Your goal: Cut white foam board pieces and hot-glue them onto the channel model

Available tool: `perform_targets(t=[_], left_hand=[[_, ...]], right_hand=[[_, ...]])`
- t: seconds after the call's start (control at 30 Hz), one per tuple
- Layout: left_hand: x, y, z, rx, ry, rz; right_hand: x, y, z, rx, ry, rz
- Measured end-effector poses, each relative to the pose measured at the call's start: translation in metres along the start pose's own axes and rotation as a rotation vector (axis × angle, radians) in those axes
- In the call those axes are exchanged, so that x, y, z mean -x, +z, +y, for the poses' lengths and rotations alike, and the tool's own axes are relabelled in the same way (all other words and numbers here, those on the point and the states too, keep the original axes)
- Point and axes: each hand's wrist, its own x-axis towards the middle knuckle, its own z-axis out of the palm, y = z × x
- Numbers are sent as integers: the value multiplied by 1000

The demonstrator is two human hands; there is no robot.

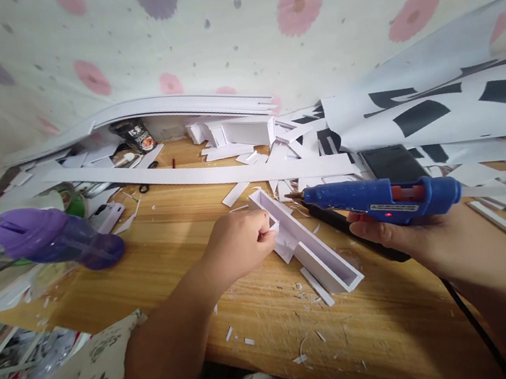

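My right hand (395, 229) is wrapped round a blue hot glue gun (352, 195) with a small red light lit on its side. The gun's nozzle points left, just above the far end of a long, narrow white foam board box (325, 267). The open-topped box lies slantwise on the wooden table. My left hand (244, 244) is closed in a pinch at the box's left side, on a small white foam board piece (276, 229); the fingers partly hide it. A loose white strip (317, 286) lies beside the box's near end.
A purple bottle (57, 239) stands tilted-looking at left, near a phone (107, 217). A long white strip (204, 175) crosses the table behind my hands. Scraps, a dark phone (390, 164) and patterned sheets (434, 104) lie at back right. The gun's black cord (474, 324) runs toward me.
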Motion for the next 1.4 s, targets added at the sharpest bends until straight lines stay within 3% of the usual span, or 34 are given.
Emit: perform_targets(t=[0.7,1.13,1.3,1.4], left_hand=[[-2,1,0,2,-26,-14],[-1,3,2,-120,7,53],[-1,-8,-11,81,-97,48],[-6,-18,-29,225,-127,182]], right_hand=[[0,4,0,-20,0,15],[-1,5,-4,-100,-70,-29],[-1,3,-3,-129,-78,6],[0,-5,-4,-205,-71,-10]])
